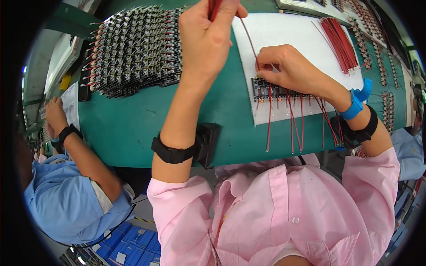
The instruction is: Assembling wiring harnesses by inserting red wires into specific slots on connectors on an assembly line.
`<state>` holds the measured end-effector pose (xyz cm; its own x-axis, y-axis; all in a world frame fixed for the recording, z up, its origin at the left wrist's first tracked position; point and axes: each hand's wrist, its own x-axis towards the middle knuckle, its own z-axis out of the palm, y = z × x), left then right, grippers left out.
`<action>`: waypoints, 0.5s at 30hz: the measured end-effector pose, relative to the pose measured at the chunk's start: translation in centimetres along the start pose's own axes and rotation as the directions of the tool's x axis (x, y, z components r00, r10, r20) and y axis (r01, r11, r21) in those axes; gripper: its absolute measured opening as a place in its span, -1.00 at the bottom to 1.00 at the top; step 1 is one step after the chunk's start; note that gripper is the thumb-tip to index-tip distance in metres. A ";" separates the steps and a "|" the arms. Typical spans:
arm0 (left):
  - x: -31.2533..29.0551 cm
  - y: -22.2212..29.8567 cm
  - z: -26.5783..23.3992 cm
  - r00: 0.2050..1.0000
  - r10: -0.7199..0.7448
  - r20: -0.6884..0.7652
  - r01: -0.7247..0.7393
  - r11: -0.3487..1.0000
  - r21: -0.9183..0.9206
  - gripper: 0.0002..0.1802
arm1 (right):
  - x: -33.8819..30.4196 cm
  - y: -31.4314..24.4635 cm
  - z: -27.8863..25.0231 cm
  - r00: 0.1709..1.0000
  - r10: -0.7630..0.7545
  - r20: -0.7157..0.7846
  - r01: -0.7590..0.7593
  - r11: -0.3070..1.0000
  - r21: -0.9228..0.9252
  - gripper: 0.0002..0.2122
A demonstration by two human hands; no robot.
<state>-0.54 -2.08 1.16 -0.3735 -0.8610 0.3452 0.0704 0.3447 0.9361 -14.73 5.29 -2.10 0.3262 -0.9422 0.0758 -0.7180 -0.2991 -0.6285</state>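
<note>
My left hand (208, 40) is closed at the top of the view, with red wires (214, 9) showing between its fingers. One thin dark red wire (249, 40) slants down from beside this hand to my right hand (288, 66). The right fingertips pinch that wire's lower end just above the left end of a black circuit board strip (256, 92). Several red wires (291, 128) hang from the strip over its near edge. The strip lies on a white foam sheet (246, 66); the hand hides part of its far edge.
A bundle of red wires (339, 44) lies at the sheet's right. A tall stack of black boards (133, 48) stands at the left of the green table (124, 128). More strips (388, 111) line the right side. A co-worker's arm (88, 155) is at left, above blue bins (133, 244).
</note>
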 end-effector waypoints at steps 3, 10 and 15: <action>0.1 -0.1 -0.4 1.000 -0.004 0.029 0.003 1.000 0.018 -0.65 | 0.2 0.0 0.1 1.000 0.007 -0.001 -0.007 1.000 0.009 -0.91; 0.4 -0.3 -0.4 1.000 -0.005 -0.008 0.005 0.999 -0.052 -0.65 | 0.2 0.3 -0.1 0.996 0.080 0.036 -0.081 0.996 0.041 -0.90; 0.3 -0.6 -0.2 1.000 0.023 -0.006 -0.023 0.998 -0.056 -0.65 | 0.1 0.4 0.0 0.995 0.095 0.024 -0.096 0.994 0.051 -0.89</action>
<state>-0.50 -2.65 0.76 -0.3658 -0.8553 0.3669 0.1307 0.3431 0.9302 -14.96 5.10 -2.32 0.2711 -0.9625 -0.0027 -0.7139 -0.1992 -0.6713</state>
